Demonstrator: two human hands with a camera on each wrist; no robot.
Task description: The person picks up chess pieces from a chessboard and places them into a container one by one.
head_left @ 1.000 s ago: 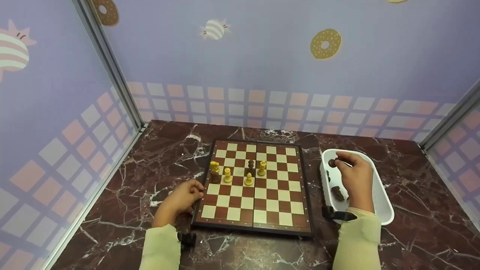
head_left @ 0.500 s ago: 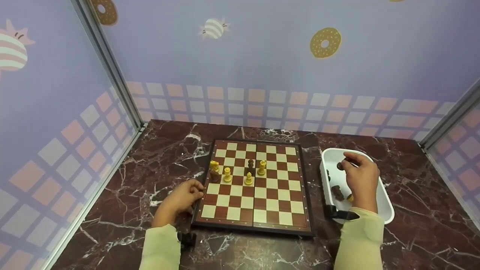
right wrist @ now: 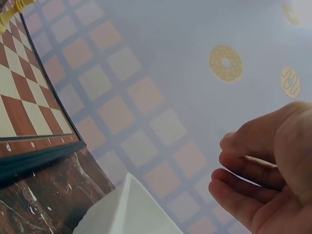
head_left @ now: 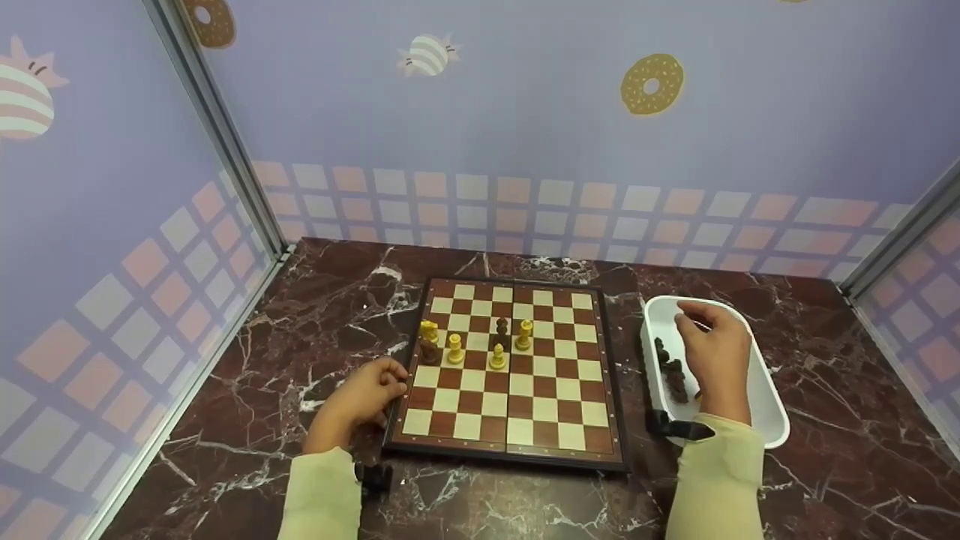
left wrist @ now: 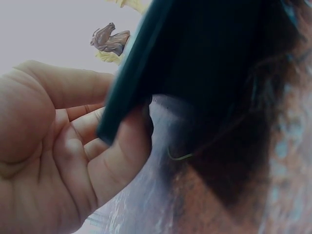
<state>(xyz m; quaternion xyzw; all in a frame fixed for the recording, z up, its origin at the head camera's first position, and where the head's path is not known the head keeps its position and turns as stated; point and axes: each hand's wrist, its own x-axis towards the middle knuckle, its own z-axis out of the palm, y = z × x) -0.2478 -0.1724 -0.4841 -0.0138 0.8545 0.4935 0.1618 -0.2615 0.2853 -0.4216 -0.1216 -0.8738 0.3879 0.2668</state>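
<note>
The chessboard (head_left: 534,409) lies unfolded, bearing yellow and dark brown chess pieces. My left hand (head_left: 364,394) grips its left edge; in the left wrist view the thumb (left wrist: 80,87) is on one side of the board's dark rim (left wrist: 127,92) and a finger on the other. Beyond that rim shows a dark knight (left wrist: 109,40). Over the white tray (head_left: 776,412) is my right hand (head_left: 716,356). Its fingers (right wrist: 239,192) are loosely bent, holding nothing. Several dark chess pieces (head_left: 676,381) lie in the tray, partly hidden by this hand.
On the board are a yellow pawn (head_left: 498,358), a tall dark piece (head_left: 502,330) and tall yellow pieces (head_left: 524,336). A dark marbled tabletop (head_left: 337,292) lies beneath. Patterned panels (head_left: 525,112) stand behind and at both sides.
The right hand has let go of a dark chess piece, and more dark pieces show along the tray's left side. The left hand stays at the board's edge.
</note>
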